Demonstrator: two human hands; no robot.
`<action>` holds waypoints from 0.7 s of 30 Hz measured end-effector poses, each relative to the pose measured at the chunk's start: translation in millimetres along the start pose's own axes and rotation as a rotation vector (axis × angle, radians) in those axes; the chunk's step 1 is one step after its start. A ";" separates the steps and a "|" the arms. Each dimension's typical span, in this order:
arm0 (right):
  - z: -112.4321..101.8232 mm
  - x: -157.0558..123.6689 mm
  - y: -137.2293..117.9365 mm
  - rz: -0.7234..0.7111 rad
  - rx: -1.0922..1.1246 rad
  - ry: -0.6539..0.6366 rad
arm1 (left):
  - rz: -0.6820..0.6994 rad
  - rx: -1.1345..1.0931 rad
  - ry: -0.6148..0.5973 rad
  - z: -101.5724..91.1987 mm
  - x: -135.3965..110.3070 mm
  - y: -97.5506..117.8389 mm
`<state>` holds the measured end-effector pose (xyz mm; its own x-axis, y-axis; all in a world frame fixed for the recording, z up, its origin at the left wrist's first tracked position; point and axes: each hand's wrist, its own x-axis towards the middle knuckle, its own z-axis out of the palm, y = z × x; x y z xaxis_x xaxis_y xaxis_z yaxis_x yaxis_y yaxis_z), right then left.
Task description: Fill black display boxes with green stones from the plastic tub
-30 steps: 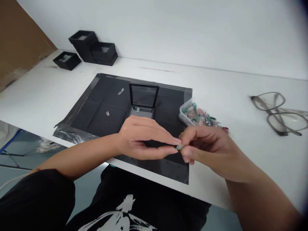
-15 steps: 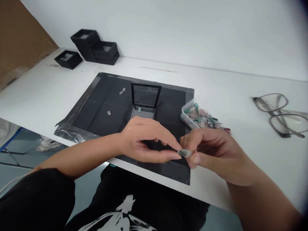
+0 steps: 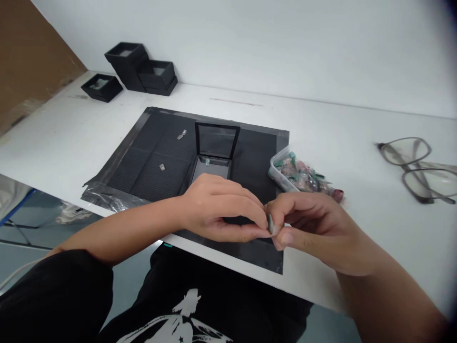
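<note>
Over the near right part of the black mat (image 3: 143,178), both hands meet at a small glossy grey-green and whitish piece (image 3: 271,224); its kind is unclear. My left hand (image 3: 224,209) pinches one end between thumb and fingertips. The other end sits in the thumb-and-finger pinch of my right hand (image 3: 314,224). Behind my left hand stands a black case (image 3: 217,141), its windowed lid raised, with a small pale-green piece (image 3: 207,162) inside. My left hand covers the front of the case.
Close beyond my right hand, a clear plastic tub (image 3: 280,176) is heaped with teal, pink and clear pieces. Small clear pieces (image 3: 182,135) lie on the mat. Eyeglasses (image 3: 417,166) rest at the right. Several black boxes (image 3: 157,76) stand at the back left.
My left fingertips have closed in nearer to my right hand, and the held piece has turned from lying sideways to a steeper angle. Less of it shows now.
</note>
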<state>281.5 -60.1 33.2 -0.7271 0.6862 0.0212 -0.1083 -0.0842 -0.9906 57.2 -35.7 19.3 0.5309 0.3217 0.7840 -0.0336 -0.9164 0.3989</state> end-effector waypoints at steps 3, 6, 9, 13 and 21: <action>0.0 0.9 -1.1 0.010 -0.001 -0.016 | -0.021 -0.023 -0.031 -1.3 -0.2 0.7; -0.4 2.1 -2.8 0.025 -0.006 -0.041 | -0.072 -0.047 -0.059 -1.9 -1.3 1.2; -0.9 2.4 -3.8 0.030 -0.018 -0.065 | -0.099 -0.055 -0.081 -2.7 -1.8 1.5; -1.1 1.1 -3.3 0.031 -0.018 -0.064 | -0.099 -0.031 -0.075 -4.3 -1.7 1.5; 0.5 2.3 -1.3 0.055 -0.052 -0.047 | -0.190 0.084 -0.263 -5.0 -4.7 4.3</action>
<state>279.6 -58.7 34.6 -0.7622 0.6467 -0.0278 -0.0334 -0.0822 -0.9961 50.3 -39.9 19.6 0.7218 0.4264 0.5451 0.1513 -0.8658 0.4769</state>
